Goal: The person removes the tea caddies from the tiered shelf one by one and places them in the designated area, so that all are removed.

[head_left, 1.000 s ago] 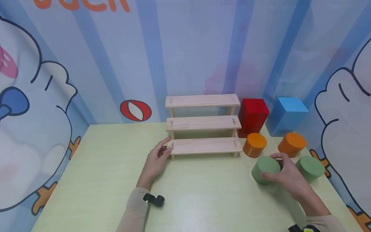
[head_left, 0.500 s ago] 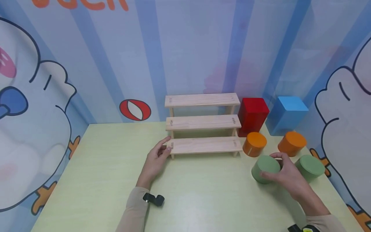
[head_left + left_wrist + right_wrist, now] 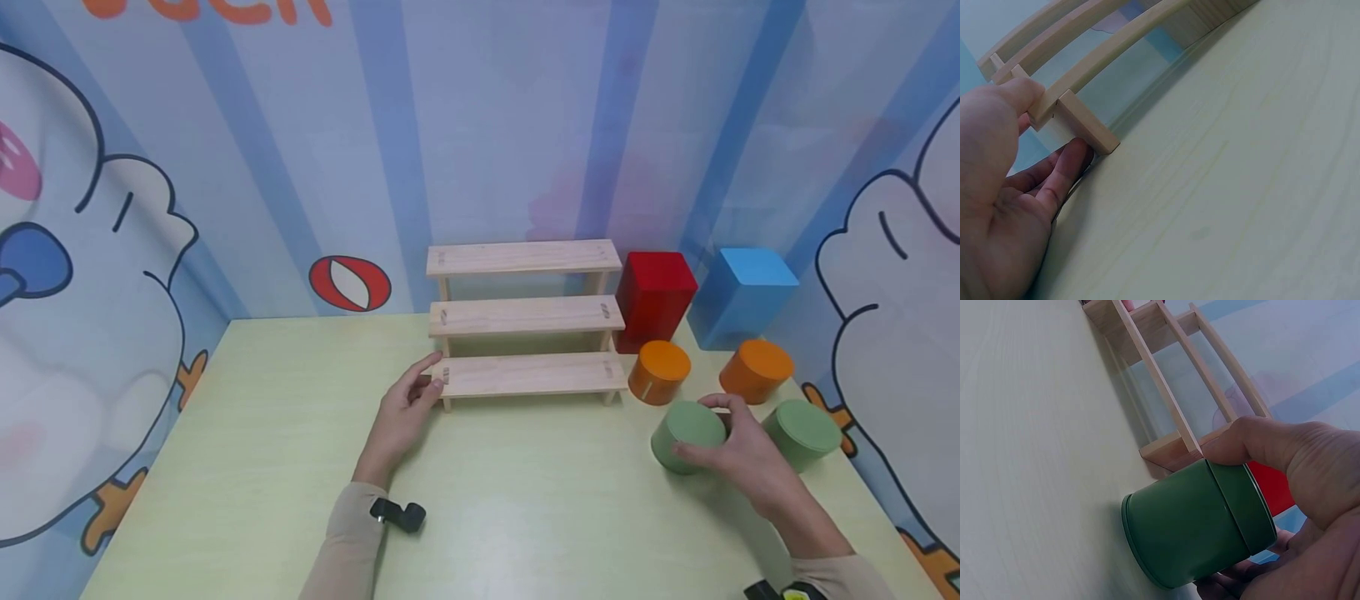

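Observation:
A three-tier wooden display stand stands at the back of the table. My left hand holds its left end. In the left wrist view, the thumb lies on the end of the lowest board and the curled fingers touch the leg below. To the right, my right hand grips a round green tin with its lid on. The right wrist view shows the thumb across the lid side of that tin, fingers on its far side. The tin is upright, its base at the table.
A second green tin stands just right of my right hand. Behind are two orange tins, one left and one right. A red box and a light blue box stand at the back, against the printed backdrop.

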`<state>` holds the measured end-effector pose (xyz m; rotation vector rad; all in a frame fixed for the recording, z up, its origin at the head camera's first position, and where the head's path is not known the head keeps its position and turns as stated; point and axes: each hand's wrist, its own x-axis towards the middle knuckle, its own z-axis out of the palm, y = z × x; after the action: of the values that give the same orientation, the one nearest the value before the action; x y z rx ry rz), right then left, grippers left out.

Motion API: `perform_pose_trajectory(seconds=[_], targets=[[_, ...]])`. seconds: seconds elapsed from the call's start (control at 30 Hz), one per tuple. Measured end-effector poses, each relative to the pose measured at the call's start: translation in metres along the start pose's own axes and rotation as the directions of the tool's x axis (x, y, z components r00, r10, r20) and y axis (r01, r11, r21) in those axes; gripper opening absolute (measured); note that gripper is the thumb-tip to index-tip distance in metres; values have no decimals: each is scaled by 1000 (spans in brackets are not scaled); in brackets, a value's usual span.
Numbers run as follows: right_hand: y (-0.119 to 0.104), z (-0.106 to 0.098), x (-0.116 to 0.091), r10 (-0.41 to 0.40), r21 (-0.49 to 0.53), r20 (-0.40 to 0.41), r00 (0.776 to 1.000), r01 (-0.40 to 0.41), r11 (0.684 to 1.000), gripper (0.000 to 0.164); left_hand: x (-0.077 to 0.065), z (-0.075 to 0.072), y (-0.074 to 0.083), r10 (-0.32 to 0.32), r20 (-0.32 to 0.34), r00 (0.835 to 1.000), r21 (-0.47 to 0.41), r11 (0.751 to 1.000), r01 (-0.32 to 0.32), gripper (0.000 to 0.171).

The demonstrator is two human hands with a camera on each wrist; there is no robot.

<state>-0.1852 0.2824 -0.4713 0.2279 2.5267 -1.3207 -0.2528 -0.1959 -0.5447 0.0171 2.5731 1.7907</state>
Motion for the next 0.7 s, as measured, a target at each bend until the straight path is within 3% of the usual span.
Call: perform_pose_trajectory(seconds=[0.7], targets=[[-1,0,-3,-20,-11,7,1000,20,1000,104,0,0,0,19,-1,1000,-8,1000,-19,45]])
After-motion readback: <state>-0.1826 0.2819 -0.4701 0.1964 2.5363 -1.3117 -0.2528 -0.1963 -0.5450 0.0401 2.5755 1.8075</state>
